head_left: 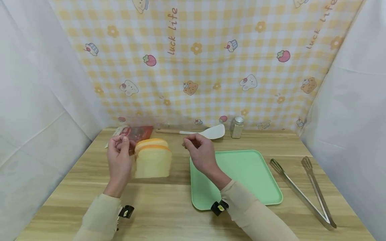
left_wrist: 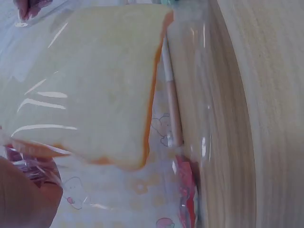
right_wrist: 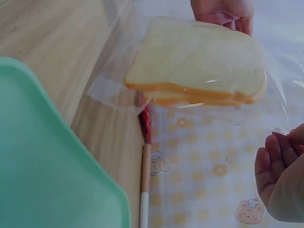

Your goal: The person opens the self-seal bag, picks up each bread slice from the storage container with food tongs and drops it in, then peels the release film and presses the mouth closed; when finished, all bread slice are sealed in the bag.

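Two bread slices point(head_left: 153, 163), pale with orange-brown crusts, are inside a clear plastic bag point(right_wrist: 105, 95) raised above the table. My left hand point(head_left: 118, 157) is at the left side of the bread and pinches the bag there. On the other side my right hand point(head_left: 203, 152) is apart from the bread, with its thumb and fingers pinched together. The right wrist view shows this right hand point(right_wrist: 282, 173) at the bag's film, gripping its edge. Shiny creases cross the bread point(left_wrist: 95, 85) in the left wrist view.
A green tray point(head_left: 247, 177) lies under my right forearm. Open metal tongs point(head_left: 304, 197) lie to its right. Along the back are a white spatula point(head_left: 214, 131) with a wooden handle, a glass shaker point(head_left: 237, 129) and a red packet point(head_left: 140, 133). A checked cloth point(head_left: 211, 67) hangs behind.
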A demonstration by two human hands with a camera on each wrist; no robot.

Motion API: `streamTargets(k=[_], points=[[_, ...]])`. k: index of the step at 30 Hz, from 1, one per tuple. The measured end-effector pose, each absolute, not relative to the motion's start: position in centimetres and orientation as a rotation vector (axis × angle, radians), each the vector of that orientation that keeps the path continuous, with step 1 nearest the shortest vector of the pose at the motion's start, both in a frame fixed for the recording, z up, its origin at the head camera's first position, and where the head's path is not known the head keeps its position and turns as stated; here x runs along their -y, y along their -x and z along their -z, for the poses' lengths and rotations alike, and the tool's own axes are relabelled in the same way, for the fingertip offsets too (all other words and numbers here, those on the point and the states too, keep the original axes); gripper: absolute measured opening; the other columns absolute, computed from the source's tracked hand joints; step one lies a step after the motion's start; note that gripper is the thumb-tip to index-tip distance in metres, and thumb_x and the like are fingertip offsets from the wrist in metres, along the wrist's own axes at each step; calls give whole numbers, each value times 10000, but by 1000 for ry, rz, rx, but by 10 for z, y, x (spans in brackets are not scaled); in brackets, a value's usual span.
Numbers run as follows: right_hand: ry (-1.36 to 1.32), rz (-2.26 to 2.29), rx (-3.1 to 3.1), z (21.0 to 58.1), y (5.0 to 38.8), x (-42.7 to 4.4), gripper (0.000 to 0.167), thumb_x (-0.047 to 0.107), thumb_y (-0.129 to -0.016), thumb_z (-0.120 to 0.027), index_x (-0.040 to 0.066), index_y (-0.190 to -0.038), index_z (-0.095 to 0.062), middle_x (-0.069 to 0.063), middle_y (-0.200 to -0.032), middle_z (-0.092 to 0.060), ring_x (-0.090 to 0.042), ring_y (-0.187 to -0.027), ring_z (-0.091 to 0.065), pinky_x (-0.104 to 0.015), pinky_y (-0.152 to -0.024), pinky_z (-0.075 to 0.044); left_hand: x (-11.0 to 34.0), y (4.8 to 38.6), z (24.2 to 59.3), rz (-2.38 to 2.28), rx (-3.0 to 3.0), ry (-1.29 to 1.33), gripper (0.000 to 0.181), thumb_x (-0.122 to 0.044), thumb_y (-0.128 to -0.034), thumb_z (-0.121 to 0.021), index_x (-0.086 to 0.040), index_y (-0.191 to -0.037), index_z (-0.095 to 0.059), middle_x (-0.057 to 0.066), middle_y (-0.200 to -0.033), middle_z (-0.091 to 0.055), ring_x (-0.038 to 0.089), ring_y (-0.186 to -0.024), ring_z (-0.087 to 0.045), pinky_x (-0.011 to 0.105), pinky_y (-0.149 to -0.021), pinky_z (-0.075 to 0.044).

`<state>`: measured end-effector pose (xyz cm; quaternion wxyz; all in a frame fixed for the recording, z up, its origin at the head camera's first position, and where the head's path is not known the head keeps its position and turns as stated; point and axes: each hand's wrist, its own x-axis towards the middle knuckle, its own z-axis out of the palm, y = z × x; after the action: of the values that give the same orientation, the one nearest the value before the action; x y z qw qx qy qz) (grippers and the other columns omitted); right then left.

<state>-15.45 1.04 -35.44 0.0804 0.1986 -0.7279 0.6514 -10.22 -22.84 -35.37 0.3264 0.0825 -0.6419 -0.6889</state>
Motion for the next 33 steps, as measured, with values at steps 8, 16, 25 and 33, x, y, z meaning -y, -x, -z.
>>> streamTargets(k=[8,16,25,33], points=[[-599,-1870,2133,349,150,-10,116,141,-1007,-687,56,-1010,-765,-113,-953,-774,-161,-861,-695,-249,-771,-575,235,89,355,1855,1660,-167,96,-136,-1108,-537,-97,-1021,-531,-67,-818,-776,62,-751,-737,186,-729,-617],[-617,-1845,2126,351,149,-9,144,149,-1016,-682,25,-1013,-756,-118,-957,-772,-182,-874,-705,-283,-800,-593,237,79,358,1857,1658,-179,93,-118,-1101,-549,-60,-1032,-566,-72,-853,-804,48,-781,-772,194,-760,-629],[-661,-1843,2092,350,149,-12,124,116,-1016,-674,17,-1017,-747,-129,-943,-766,-181,-838,-694,-240,-742,-575,234,75,356,1848,1650,-94,107,-55,-1088,-551,-57,-995,-604,-19,-853,-808,85,-796,-792,228,-755,-644],[-656,-1872,2120,354,152,-16,127,113,-1019,-661,19,-1019,-745,-138,-944,-761,-178,-846,-699,-233,-748,-576,236,74,363,1869,1678,-125,113,-12,-1080,-543,-48,-997,-611,1,-853,-804,100,-816,-795,244,-751,-649]])
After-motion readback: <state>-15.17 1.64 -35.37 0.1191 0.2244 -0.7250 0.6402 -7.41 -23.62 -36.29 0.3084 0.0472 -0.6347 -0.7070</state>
